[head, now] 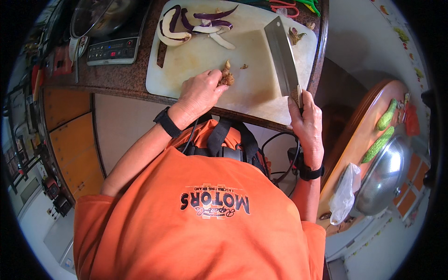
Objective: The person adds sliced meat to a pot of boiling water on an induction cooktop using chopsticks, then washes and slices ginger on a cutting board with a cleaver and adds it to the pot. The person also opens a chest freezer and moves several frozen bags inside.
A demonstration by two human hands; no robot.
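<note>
My left hand (201, 92) pinches a knobbly piece of ginger root (226, 75) over the lower middle of a white plastic cutting board (196, 73). My right hand (308, 119) grips the handle of a cleaver (282, 56) at the board's right side, its broad blade pointing away from me. A small brown scrap (244, 66) lies between the ginger and the blade. Partly peeled eggplant (171, 36) with purple and white strips (215, 15) lies at the board's upper left. A dried eggplant cap (296, 36) rests right of the cleaver.
An induction cooker (112, 50) with a pan (105, 17) stands at upper left. Red-handled scissors (285, 8) lie behind the board. On a wooden table (346, 147) at right are green bitter melons (379, 144), a plastic bag (345, 194) and a metal lid (381, 175).
</note>
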